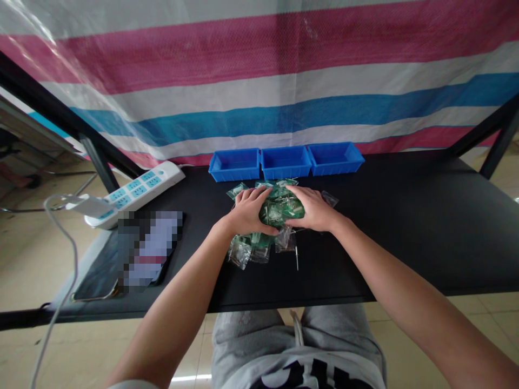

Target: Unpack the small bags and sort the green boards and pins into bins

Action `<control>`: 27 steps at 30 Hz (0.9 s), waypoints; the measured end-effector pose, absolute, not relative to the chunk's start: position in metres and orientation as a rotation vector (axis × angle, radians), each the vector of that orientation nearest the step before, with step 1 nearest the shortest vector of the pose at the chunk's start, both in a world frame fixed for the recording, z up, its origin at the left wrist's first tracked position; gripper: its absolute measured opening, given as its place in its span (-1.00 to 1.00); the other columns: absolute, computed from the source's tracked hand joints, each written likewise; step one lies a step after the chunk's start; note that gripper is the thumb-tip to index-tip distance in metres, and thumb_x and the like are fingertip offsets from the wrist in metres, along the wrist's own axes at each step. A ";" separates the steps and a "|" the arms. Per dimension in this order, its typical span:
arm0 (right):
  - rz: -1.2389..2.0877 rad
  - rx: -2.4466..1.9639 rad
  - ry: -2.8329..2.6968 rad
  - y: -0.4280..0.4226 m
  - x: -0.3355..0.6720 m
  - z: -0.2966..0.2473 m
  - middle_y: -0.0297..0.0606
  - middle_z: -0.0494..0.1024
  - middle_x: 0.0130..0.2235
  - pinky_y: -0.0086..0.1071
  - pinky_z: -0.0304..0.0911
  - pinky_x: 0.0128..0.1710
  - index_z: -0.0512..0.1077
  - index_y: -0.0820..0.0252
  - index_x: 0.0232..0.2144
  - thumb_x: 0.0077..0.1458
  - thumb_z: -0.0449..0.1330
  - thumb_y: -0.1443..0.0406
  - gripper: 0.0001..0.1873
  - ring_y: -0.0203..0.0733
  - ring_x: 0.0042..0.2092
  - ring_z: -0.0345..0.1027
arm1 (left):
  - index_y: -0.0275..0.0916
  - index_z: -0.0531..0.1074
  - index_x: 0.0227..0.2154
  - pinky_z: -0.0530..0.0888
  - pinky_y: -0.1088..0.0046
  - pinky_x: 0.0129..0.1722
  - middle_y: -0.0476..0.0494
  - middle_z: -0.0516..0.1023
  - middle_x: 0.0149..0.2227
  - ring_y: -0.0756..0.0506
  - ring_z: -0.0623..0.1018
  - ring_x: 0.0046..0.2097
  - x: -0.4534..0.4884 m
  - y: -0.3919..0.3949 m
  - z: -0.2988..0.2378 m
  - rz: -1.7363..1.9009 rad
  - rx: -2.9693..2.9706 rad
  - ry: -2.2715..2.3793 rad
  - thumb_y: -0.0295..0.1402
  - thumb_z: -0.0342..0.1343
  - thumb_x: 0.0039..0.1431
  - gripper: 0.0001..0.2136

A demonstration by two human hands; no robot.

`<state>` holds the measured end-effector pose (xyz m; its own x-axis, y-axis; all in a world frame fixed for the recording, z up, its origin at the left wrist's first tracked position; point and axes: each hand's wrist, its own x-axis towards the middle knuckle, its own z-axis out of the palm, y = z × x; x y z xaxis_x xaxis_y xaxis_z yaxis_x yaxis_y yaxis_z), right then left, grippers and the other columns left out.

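A heap of small clear plastic packets (pixel 281 210), green and silvery inside, lies on the black table (pixel 421 227) in front of me. Against its left side rests my left hand (pixel 248 210), fingers spread and thumb pointing inward. My right hand (pixel 315 209) curves around the opposite side, its thumb and fingers apart. Both palms touch the packets, and part of the heap is hidden under them. Some clear packets (pixel 240 253) spill toward the near edge. A thin metal pin-like piece (pixel 297 257) pokes out at the near right. What the packets contain is too small to tell.
Behind the heap three blue bins, left (pixel 235 165), middle (pixel 286 162) and right (pixel 335 158), stand in a row. A white power strip (pixel 140 189) with a plugged-in charger (pixel 91 207) and two phones, one dark-screened (pixel 101 270), lie left. Striped sheeting (pixel 243 121) hangs behind.
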<state>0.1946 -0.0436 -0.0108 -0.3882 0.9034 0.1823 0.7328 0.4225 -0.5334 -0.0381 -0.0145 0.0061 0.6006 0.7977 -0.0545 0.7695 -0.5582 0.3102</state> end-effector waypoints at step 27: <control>0.638 -0.997 -2.080 -0.040 0.232 0.008 -0.14 0.51 -0.08 -0.05 0.20 0.07 0.48 0.14 -0.12 -0.03 0.28 0.05 -0.56 0.04 0.01 0.34 | -0.22 0.30 0.17 0.13 -0.07 0.27 -0.38 0.24 0.27 -0.39 0.21 0.30 -0.046 -0.012 0.019 0.371 2.481 0.879 0.21 0.15 -0.08 -0.18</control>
